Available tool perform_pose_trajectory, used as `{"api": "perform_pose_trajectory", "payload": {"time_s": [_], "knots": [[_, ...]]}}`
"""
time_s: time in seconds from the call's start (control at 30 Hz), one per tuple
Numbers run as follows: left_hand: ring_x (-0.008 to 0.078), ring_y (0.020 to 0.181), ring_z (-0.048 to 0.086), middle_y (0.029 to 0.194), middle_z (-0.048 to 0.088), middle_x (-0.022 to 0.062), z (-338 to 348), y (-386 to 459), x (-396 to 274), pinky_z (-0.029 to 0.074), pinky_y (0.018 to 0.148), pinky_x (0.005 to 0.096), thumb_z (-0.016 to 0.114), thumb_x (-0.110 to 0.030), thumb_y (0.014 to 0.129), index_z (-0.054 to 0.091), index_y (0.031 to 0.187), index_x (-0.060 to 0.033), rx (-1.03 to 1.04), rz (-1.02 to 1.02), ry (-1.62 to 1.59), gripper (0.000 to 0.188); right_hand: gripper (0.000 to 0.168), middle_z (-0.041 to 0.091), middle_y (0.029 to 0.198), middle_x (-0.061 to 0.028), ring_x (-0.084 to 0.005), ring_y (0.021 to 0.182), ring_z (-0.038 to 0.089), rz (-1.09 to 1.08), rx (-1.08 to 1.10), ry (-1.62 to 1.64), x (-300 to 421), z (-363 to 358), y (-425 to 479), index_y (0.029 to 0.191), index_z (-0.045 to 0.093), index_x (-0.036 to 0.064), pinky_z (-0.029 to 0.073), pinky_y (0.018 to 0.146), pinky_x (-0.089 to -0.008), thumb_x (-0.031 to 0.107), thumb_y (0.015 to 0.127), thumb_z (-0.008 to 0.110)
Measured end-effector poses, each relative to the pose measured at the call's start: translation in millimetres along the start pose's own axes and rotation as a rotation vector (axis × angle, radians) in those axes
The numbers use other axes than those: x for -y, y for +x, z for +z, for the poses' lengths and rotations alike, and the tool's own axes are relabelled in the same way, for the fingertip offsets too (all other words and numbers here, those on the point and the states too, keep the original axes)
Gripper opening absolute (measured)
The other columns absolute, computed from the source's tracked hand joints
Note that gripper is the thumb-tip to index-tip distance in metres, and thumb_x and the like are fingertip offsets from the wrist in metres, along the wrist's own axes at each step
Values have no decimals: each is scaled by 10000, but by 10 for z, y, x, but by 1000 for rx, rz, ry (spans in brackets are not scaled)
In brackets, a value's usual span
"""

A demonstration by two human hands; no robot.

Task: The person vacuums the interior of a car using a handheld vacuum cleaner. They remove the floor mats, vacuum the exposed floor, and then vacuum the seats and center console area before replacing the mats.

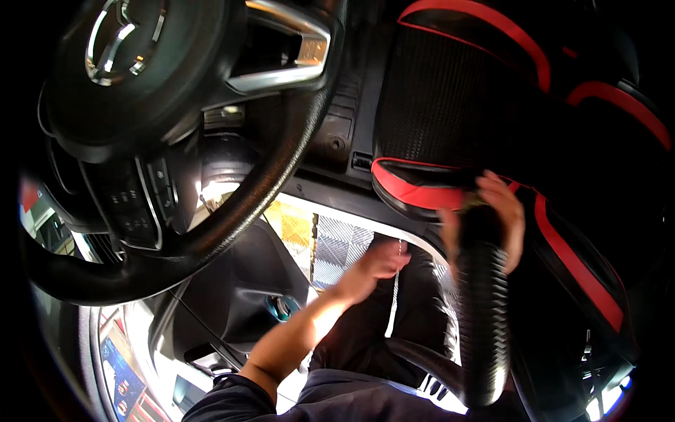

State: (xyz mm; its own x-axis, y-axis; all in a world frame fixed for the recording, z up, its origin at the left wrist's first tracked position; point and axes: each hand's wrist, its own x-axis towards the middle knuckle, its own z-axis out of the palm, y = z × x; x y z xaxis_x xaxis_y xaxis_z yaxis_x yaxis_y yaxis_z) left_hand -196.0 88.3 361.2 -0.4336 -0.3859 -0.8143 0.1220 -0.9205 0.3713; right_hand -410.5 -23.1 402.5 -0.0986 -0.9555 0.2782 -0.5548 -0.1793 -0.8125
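My right hand [503, 216] is wrapped around the dark end of a black ribbed vacuum hose [482, 322]. That end is at the red-trimmed edge of a black car seat [437, 105], and its tip is too dark to make out. Blur softens my left hand [387, 259], which hangs over the door sill in front of my dark trousers. A thin white strip [394, 300] runs down below its fingers; whether they hold it is unclear.
A black steering wheel [274, 195] fills the upper left. Below it stands the open car door [248, 279]. Grey and yellow floor tiles [343, 237] show through the doorway. The hose loops back past my waist. Red-trimmed seat bolsters [580, 264] rise at the right.
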Motion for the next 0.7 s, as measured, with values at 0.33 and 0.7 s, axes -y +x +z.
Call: {"api": "perform_pose_trajectory", "payload": {"time_s": [0.33,0.7], "knots": [[371,1226,663,1465,505,336,-725,130,-1916,509,1089,465,753,-189,873,136,1662,-85,338,88,-29,1006,579,523,1500,-213,-382,1443,444,-92,425,-127,-677,1,1582,1370,598,9,318,1219,-493,104,803,667],[381,1367,543,1511,526,241,-1905,1104,-2129,437,1128,393,810,-80,726,298,1629,-69,-691,56,1169,1039,763,493,1530,-234,-381,1418,477,1122,-716,-834,-3350,787,2070,1538,382,-29,306,1196,-494,540,1030,351]]}}
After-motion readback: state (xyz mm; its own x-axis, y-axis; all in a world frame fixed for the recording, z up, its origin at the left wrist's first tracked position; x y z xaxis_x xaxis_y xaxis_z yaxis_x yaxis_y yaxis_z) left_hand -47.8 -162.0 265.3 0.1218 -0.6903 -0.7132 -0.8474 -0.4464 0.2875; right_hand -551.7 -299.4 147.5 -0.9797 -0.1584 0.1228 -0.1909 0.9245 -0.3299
